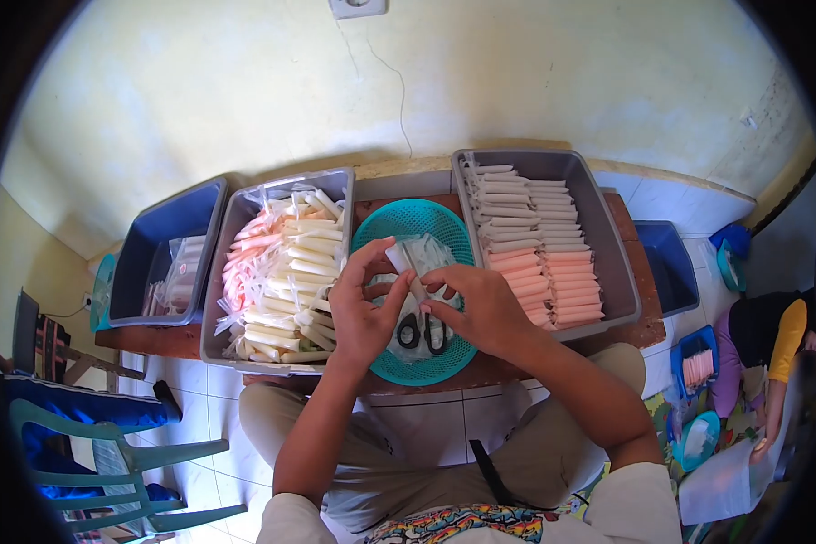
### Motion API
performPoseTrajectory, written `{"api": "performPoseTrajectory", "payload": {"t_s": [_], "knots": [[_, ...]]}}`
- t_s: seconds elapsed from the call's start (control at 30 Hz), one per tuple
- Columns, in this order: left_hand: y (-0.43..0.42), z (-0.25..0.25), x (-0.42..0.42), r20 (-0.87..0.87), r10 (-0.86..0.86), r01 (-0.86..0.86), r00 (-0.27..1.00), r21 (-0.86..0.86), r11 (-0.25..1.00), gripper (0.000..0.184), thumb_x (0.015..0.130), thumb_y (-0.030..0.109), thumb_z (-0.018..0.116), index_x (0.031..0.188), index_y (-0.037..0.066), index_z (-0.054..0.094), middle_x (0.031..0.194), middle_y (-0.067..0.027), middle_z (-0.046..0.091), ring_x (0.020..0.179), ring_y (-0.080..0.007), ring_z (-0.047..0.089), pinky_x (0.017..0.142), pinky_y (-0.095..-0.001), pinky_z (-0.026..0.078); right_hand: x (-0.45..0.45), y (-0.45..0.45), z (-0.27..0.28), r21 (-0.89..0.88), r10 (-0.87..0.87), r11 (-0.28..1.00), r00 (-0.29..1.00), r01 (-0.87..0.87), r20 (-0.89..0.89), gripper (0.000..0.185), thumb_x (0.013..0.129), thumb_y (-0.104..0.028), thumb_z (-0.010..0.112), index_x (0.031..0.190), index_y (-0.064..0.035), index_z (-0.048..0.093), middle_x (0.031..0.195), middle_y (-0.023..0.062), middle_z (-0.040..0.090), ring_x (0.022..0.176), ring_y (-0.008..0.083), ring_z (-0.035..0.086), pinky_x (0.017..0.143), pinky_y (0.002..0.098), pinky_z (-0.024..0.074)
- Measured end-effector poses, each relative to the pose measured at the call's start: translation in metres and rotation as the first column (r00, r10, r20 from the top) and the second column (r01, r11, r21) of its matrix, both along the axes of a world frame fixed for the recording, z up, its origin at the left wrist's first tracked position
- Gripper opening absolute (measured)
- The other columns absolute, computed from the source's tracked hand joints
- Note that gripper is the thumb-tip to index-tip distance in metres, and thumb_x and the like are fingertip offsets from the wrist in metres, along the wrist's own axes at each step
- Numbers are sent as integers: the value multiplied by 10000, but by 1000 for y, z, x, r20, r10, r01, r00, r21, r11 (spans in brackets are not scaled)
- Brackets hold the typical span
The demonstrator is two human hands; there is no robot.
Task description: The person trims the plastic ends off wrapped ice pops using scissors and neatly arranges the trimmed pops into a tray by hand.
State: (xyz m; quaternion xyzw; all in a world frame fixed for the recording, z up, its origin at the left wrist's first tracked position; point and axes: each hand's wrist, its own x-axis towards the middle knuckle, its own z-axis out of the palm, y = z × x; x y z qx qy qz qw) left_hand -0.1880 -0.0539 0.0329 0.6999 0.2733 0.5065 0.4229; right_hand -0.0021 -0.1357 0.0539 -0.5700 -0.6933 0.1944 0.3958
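Above a round teal basket, my left hand pinches a small white tube-shaped packet near its upper part. My right hand has its fingers closed at the lower end of the same packet. Black-handled scissors and clear plastic lie in the basket under my hands. To the left, a grey tub holds a loose heap of cream and pink filled tubes. To the right, another grey tub has white and pink tubes stacked in rows.
The tubs stand on a brown wooden bench along the wall. A dark blue tub is at the left, another at the right. A green chair stands lower left. A person sits at the far right near small basins.
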Motion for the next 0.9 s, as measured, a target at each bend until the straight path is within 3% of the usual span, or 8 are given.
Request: {"api": "performPoseTrajectory", "payload": {"t_s": [0.17,0.33,0.5,0.6,0.67,0.7,0.83,0.9], "knots": [[-10,8,32,121,-48,56,991,-67,996,474,945,-61,779,1370,15,582,1170,-112,664,1070,-167,728,805,-304,676,25,-6,9,79,-67,995,998,66,1,280,892,-177,854,1118,-39,762,1006,136,770,869,268,748,776,398,585],[-6,5,71,210,-127,155,969,-124,980,369,1012,-50,702,1338,2,538,1189,-127,661,1076,-192,719,902,-366,670,65,-13,20,137,-135,983,988,124,71,228,900,-152,827,1097,-57,762,988,137,762,888,282,745,760,403,569],[5,-8,122,266,-140,178,954,-124,976,277,1034,41,724,1279,-7,606,1055,-114,739,1003,-172,757,834,-303,636,111,-20,29,159,-268,959,936,236,226,196,886,-113,798,1066,-53,750,939,136,713,863,337,713,773,436,550],[11,-9,149,167,-127,142,978,-85,986,253,999,67,778,1211,2,655,1010,-101,761,930,-145,757,789,-299,623,144,-24,31,139,-341,940,893,313,295,179,874,-117,791,1041,-67,750,970,128,689,965,355,695,847,485,560],[14,1,165,-174,-105,105,979,-8,994,253,976,118,813,1165,8,686,1005,-89,767,929,-140,745,832,-294,604,169,-24,25,167,-356,934,872,317,337,177,875,-116,788,1042,-66,753,990,130,693,968,355,695,859,486,563],[18,0,175,-176,-111,111,978,-9,994,253,976,118,813,1165,8,686,1005,-89,767,929,-140,745,832,-294,604,182,-22,20,198,-368,928,849,314,379,176,877,-114,785,1043,-65,756,1011,133,696,970,355,695,870,486,567],[43,-22,216,-362,-150,211,920,135,968,262,933,140,838,1147,36,730,996,-132,788,903,-222,773,851,-350,601,226,-6,-10,197,-391,920,813,338,432,147,897,-103,744,1038,-68,767,1024,136,713,988,356,703,877,483,576],[54,-40,236,-405,-166,252,899,168,953,276,930,154,835,1164,45,736,1029,-159,789,936,-269,780,869,-377,602,242,4,-28,180,-494,861,699,475,517,139,928,-86,668,1010,-71,779,1029,140,733,1008,353,716,887,472,591]]}}
